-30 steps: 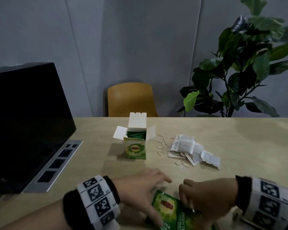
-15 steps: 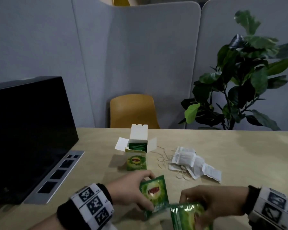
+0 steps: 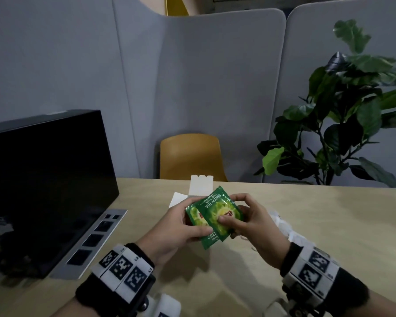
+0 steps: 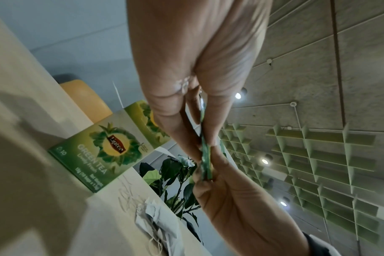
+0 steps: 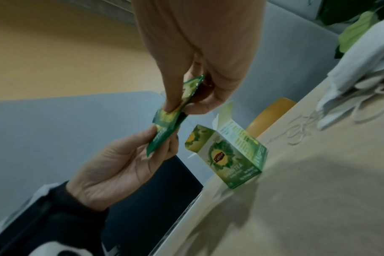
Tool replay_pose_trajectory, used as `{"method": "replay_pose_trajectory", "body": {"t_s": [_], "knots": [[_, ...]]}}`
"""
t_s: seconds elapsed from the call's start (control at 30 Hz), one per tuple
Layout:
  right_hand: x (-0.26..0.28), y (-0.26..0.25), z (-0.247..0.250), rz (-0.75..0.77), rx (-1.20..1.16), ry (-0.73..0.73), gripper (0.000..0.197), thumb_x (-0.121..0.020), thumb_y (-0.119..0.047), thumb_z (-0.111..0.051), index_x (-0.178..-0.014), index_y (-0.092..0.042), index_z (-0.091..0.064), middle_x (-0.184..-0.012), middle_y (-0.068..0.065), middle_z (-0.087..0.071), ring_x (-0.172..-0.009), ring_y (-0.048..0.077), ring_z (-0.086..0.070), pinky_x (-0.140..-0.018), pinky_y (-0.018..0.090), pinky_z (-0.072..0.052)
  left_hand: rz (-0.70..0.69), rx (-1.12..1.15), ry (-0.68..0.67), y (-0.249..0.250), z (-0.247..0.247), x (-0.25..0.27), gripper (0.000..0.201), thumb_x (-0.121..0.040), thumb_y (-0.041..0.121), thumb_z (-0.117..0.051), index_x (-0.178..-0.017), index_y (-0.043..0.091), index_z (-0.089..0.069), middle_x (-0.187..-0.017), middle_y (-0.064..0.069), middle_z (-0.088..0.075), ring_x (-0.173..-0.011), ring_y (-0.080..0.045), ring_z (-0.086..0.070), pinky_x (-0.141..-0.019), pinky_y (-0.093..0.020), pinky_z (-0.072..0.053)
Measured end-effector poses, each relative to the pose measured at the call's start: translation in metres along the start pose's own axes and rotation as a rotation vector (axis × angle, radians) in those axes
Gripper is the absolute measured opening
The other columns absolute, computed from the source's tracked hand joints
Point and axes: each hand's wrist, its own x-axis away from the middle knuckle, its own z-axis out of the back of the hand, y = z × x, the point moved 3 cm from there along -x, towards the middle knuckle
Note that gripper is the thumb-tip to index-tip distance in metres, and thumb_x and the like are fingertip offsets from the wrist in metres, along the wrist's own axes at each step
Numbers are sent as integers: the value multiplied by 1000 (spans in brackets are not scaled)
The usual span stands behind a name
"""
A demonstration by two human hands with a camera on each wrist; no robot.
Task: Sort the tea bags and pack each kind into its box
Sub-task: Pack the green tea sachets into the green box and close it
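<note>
Green sachets [image 3: 217, 216], two overlapping, are held above the table [image 3: 329, 225] in the head view: left hand [image 3: 176, 227] and right hand [image 3: 252, 223] each pinch them. Left wrist view: the open green tea box [image 4: 103, 152] stands on the table, white tea bags [image 4: 158, 223] near it. Right wrist view: both thumbs clamp the sachets beside the box.

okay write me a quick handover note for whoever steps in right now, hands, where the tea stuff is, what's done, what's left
Left hand: pinching one green tea sachet.
Right hand: pinching a second green sachet, overlapping the first, both held above the table.
Green tea box: on the table, flaps open.
White tea bags: loose pile with strings, right of the box.
Done: two green sachets gathered.
Left: put them in the green box, then pack the white bags; no second box in view.
</note>
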Motion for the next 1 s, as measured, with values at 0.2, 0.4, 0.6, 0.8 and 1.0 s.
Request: {"method": "replay_pose_trajectory", "body": {"t_s": [0.2, 0.4, 0.6, 0.8, 1.0], "knots": [[-5, -4, -15, 147, 250, 64, 41, -76, -23, -74, -110, -26, -52, -96, -5, -61, -73, -4, -60, -53, 12, -47, -77, 42, 94, 0, -1, -6, 70, -65, -18, -71, -109, 34, -57, -111, -7, -67, -100, -25, -67, -79, -42, -58], [-5, -5, -16, 195, 234, 113, 29, -87, -21, -61, -114, -27, -50, -103, 0, -53, -80, 9, -57, -58, 15, -49, -111, 194, 168, -2, 0, -11, 76, -64, -16, -71, -123, 28, -53, -107, -11, -69, -93, -25, -70, -72, -39, -59], [-10, -9, -5, -28, -286, -9, 15, -85, -4, -58, -98, -6, -51, -90, 17, -62, -73, 22, -64, -58, 25, -57, 34, 428, -207, -1, -5, -5, 85, -71, -23, -55, -132, 36, -47, -128, -19, -57, -109, -38, -62, -82, -54, -54], [-19, -33, 22, 20, -238, -44, 34, -68, -16, -65, -101, -10, -61, -85, 5, -71, -70, 12, -68, -64, 24, -57, 51, 494, -326, 1, 6, -4, 84, -59, -3, -82, -130, 34, -53, -128, -19, -59, -110, -41, -60, -68, -37, -58], [-38, -72, 15, 236, 242, -313, 16, -71, -10, -71, -84, -17, -67, -71, -7, -73, -70, 5, -68, -65, 21, -56, 203, 565, -409, 2, 9, 0, 78, -46, 30, -92, -119, 21, -65, -127, -22, -59, -106, -44, -61, -69, -47, -58]]}}
